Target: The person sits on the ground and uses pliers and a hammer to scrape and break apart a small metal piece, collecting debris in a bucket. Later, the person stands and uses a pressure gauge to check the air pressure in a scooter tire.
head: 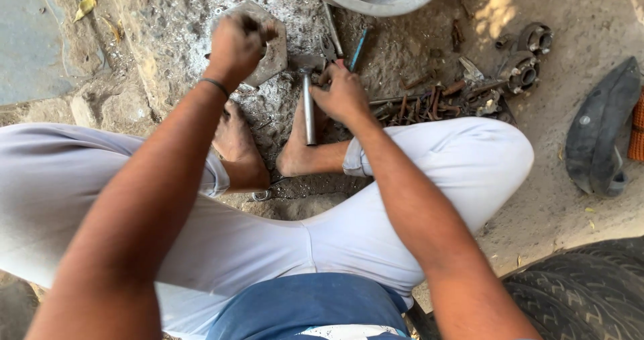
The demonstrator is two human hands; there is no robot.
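Observation:
My left hand (235, 44) is a blurred fist raised over a flat grey hexagonal metal plate (274, 55) on the dirt. It grips a small dark object that I cannot identify. My right hand (342, 95) is beside it, fingers curled around the handles of a pair of pliers (328, 46) whose jaws point away from me. A hammer with a metal handle (308, 112) lies between my bare feet, its head just left of my right hand. I am squatting in white trousers.
A grey bucket rim (376, 1) is at the top. Rusty bolts and rods (429, 102) and round metal parts (523, 71) lie to the right. A black rubber piece (600, 132) is far right, a tyre (583, 293) at bottom right.

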